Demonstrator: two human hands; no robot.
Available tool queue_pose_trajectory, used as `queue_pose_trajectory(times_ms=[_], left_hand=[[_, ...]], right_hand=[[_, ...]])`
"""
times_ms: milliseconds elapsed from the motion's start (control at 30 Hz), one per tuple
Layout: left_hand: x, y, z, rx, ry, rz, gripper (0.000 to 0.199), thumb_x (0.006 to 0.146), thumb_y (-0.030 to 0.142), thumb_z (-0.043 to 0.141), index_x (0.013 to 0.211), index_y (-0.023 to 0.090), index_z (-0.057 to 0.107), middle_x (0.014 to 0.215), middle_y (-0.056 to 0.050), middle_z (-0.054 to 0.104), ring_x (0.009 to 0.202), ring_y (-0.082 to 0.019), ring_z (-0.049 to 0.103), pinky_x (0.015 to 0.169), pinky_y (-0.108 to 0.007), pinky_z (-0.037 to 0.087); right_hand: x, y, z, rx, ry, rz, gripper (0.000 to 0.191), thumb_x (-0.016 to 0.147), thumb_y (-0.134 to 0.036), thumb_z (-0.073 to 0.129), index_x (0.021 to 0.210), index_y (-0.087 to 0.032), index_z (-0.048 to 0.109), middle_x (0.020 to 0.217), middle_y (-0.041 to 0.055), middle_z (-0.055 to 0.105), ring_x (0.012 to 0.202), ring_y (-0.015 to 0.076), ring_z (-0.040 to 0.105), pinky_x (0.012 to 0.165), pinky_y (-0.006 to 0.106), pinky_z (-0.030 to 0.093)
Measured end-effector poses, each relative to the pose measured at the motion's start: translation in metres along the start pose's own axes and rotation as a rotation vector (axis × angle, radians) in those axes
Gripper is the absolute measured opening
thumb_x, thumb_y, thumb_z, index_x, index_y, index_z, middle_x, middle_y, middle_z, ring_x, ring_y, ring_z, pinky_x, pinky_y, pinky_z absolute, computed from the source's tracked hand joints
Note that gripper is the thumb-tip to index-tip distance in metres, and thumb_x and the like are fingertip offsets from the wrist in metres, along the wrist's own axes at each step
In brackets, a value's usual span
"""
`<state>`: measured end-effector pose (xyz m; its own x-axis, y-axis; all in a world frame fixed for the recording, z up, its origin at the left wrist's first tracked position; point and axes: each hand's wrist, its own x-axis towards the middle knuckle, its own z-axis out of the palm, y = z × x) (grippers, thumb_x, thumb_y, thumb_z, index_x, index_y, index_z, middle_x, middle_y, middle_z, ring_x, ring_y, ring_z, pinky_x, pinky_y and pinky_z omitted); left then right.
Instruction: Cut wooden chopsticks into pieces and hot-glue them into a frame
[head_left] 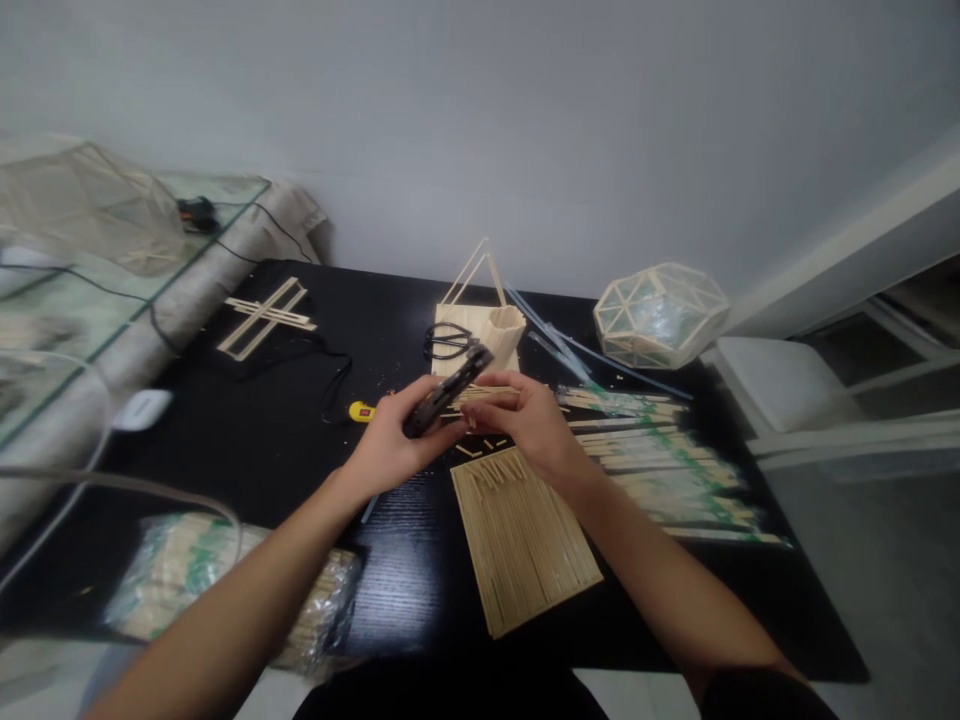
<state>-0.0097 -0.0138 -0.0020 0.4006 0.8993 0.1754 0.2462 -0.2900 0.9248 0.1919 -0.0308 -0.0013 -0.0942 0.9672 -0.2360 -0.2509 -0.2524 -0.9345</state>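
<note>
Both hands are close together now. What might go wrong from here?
1. The black tool in the left hand sits close to the right hand; a slip might catch its fingertips.
2. Short sticks lie on the panel just below the hands; a brush could scatter them.

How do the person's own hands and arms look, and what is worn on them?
The left hand and the right hand are without gloves. The left forearm and the right forearm are bare, with no watch or bracelet visible. A black sleeve shows beyond the right forearm, near the picture's bottom edge; none shows on the left. Fine details are too blurred.
</note>
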Motion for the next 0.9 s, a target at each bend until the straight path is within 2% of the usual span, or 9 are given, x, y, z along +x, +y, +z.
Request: queue_pose_trajectory(times_ms=[133, 333, 567, 700, 800, 867, 900], left_hand=[[-0.001, -0.004, 0.004, 0.012, -0.069, 0.031, 0.053, 0.084, 0.034, 0.083, 0.133, 0.023, 0.066, 0.076, 0.003, 0.066, 0.064, -0.013, 0.058, 0.062, -0.026, 0.046], [-0.001, -0.007, 0.007, 0.022, -0.040, 0.060, 0.044, 0.085, 0.033, 0.081, 0.125, 0.021, 0.067, 0.090, -0.002, 0.074, 0.074, -0.015, 0.067, 0.070, -0.027, 0.052], [0.001, -0.006, 0.005, 0.025, -0.066, 0.070, 0.038, 0.085, 0.032, 0.082, 0.118, 0.020, 0.069, 0.087, -0.001, 0.074, 0.074, -0.015, 0.066, 0.072, -0.028, 0.053], [0.001, -0.006, 0.004, 0.040, -0.084, 0.044, 0.045, 0.085, 0.035, 0.083, 0.124, 0.021, 0.067, 0.089, -0.002, 0.074, 0.074, -0.015, 0.065, 0.070, -0.028, 0.050], [0.001, -0.008, 0.001, 0.092, -0.069, 0.007, 0.050, 0.084, 0.036, 0.082, 0.130, 0.023, 0.064, 0.083, 0.002, 0.071, 0.069, -0.014, 0.060, 0.067, -0.027, 0.045], [0.002, -0.009, 0.000, 0.139, -0.022, -0.017, 0.041, 0.086, 0.039, 0.079, 0.121, 0.023, 0.066, 0.077, 0.004, 0.066, 0.065, -0.013, 0.055, 0.064, -0.026, 0.042], [0.003, -0.010, -0.001, 0.159, 0.010, -0.027, 0.033, 0.088, 0.041, 0.077, 0.113, 0.022, 0.066, 0.075, 0.005, 0.063, 0.064, -0.013, 0.052, 0.063, -0.025, 0.040]], right_hand=[[0.000, 0.003, 0.002, 0.033, -0.020, -0.018, 0.052, 0.062, -0.040, 0.100, 0.100, -0.022, 0.070, 0.087, 0.0023, 0.082, 0.079, 0.0225, 0.079, 0.077, 0.038, 0.066], [0.001, 0.005, 0.003, 0.037, -0.044, -0.004, 0.054, 0.059, -0.043, 0.101, 0.096, -0.023, 0.069, 0.084, 0.0011, 0.081, 0.081, 0.0237, 0.080, 0.081, 0.040, 0.066], [0.004, 0.007, 0.001, 0.014, -0.079, 0.011, 0.052, 0.060, -0.044, 0.100, 0.096, -0.022, 0.069, 0.085, 0.0016, 0.080, 0.083, 0.0235, 0.079, 0.080, 0.040, 0.066], [0.006, 0.006, -0.004, -0.007, -0.084, -0.004, 0.049, 0.061, -0.045, 0.099, 0.094, -0.023, 0.069, 0.084, 0.0007, 0.080, 0.076, 0.0212, 0.078, 0.078, 0.039, 0.066], [0.007, -0.004, -0.016, -0.144, -0.065, -0.032, 0.045, 0.065, -0.043, 0.096, 0.096, -0.022, 0.071, 0.084, 0.0022, 0.080, 0.075, 0.0210, 0.077, 0.079, 0.040, 0.065], [0.008, -0.014, -0.029, -0.366, -0.021, -0.083, 0.040, 0.067, -0.038, 0.095, 0.096, -0.021, 0.073, 0.081, 0.0041, 0.080, 0.075, 0.0226, 0.077, 0.080, 0.041, 0.064], [0.008, -0.020, -0.036, -0.489, 0.042, -0.141, 0.033, 0.069, -0.036, 0.093, 0.092, -0.021, 0.074, 0.080, 0.0051, 0.079, 0.076, 0.0234, 0.077, 0.081, 0.042, 0.063]])
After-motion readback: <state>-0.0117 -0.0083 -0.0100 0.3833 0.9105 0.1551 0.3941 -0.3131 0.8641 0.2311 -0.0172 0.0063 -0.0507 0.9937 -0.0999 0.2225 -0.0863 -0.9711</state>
